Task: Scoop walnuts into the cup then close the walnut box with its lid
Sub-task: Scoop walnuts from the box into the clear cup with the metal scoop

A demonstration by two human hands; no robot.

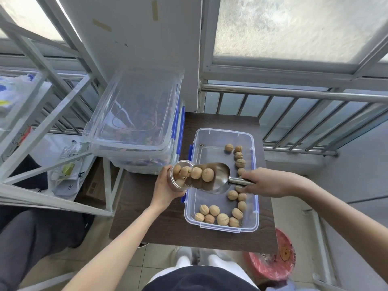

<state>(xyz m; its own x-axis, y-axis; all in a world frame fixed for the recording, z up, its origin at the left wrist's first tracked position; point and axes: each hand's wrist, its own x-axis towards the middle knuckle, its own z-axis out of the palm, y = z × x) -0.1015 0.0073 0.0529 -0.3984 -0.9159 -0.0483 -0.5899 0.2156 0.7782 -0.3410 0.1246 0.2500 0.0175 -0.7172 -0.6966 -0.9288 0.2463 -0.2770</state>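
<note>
Holding the clear cup (181,175) in your left hand (164,189), you are keeping it tilted with its mouth turned toward your right, fingers wrapped around its side. Your right hand (265,182) is closed on the handle of the metal scoop (212,178), and the scoop's front lip is sitting at the cup's rim. Walnuts in the scoop (202,174) are lying in the bowl right at the cup's opening, and a few more are already showing through the cup wall. Both hands are working over the near-left part of the open walnut box (251,225), which is resting on the dark table (147,217) beneath them. Loose walnuts (218,216) are lying in the box below and beyond your right hand. Beyond your left hand, stacked clear bins (134,131) are standing with a transparent lid (136,106) lying on top.
</note>
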